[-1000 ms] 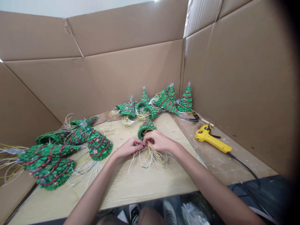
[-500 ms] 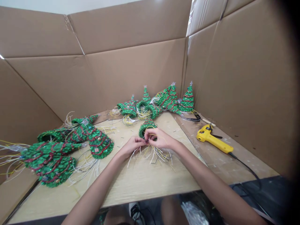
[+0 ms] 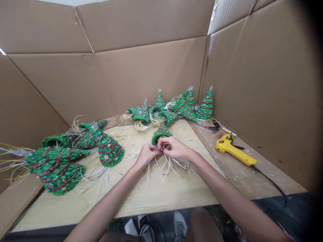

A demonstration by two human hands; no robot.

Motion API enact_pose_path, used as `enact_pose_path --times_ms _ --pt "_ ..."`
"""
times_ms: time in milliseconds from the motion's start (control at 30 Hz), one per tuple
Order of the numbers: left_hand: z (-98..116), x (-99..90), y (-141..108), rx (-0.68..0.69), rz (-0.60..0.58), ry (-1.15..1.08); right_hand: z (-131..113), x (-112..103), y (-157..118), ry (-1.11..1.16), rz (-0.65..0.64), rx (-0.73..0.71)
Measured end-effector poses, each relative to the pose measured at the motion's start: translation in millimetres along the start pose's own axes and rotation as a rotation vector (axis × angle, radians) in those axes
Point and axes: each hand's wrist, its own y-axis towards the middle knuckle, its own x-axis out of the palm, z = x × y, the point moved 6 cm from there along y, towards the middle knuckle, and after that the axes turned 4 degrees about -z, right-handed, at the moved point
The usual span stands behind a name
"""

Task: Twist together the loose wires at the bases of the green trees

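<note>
A small green Christmas tree (image 3: 163, 130) lies on its side at mid-table, its hollow base turned toward me. White and yellow wires (image 3: 172, 165) trail out of it and fan across the board beneath my hands. My left hand (image 3: 147, 155) is closed in a pinch at the wires just in front of the base. Against its fingertips, my right hand (image 3: 175, 148) pinches at the same spot, thumb and forefinger curled together. The fingers mostly hide the exact point they grip.
More decorated trees (image 3: 111, 149) with loose wires lie at the left, and several others (image 3: 184, 106) stand or lie along the cardboard wall (image 3: 151, 70). To the right rest a yellow glue gun (image 3: 234, 151) with a black cord and dark-handled pliers (image 3: 214, 125). Wire clippings dot the board.
The view has shifted slightly. Both hands stay together at the wires, and the small dark bit between the fingertips is now covered by the fingers.
</note>
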Motion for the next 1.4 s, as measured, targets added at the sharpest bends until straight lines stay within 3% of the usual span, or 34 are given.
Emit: enact_pose_path --times_ms 133,367,833,1100,1400 --pt "-1.2 -2.2 0.2 -0.06 0.017 -0.029 -0.3 -1.9 0.3 0.001 0.003 0.016" --pt "-3.4 -7.2 1.9 -0.149 -0.076 -0.085 1.0 -7.5 -0.8 -0.131 0.002 0.037" --pt "-5.5 -9.5 4.0 -0.134 -0.218 -0.195 -4.8 -1.0 -7.3 -0.126 -0.244 0.038" --pt "-1.9 -11.1 -0.4 -0.156 -0.291 -0.2 -11.3 0.1 -6.6 -0.218 -0.214 -0.079" --pt "3.2 -15.3 -3.9 -0.075 -0.491 -0.129 0.6 -1.4 -2.7 -0.169 -0.101 0.009"
